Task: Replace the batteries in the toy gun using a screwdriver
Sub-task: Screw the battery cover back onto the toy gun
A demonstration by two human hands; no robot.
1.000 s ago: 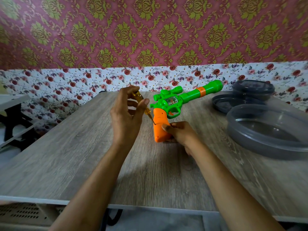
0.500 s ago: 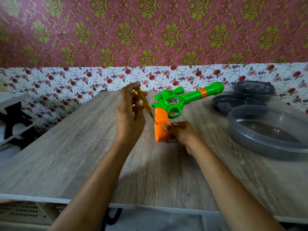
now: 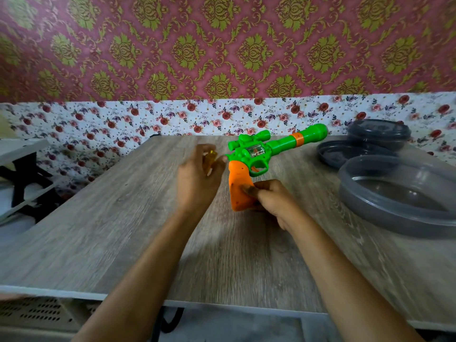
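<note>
Wood-grain table (image 3: 98,230); right hand (image 3: 271,201) grips plastic toy gun (image 3: 256,154).

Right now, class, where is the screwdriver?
In the head view, the screwdriver is held in the left hand, mid-frame, just left of the toy gun.

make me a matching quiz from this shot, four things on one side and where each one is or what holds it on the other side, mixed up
Things
1. screwdriver
2. toy gun
3. large grey container
4. small grey container

Places
A. at the far right corner of the table
B. gripped at its orange handle by the right hand
C. pinched in the left hand, beside the gun's grip
D. at the table's right side, nearer the person

Pairs: 1-C, 2-B, 3-D, 4-A
</note>
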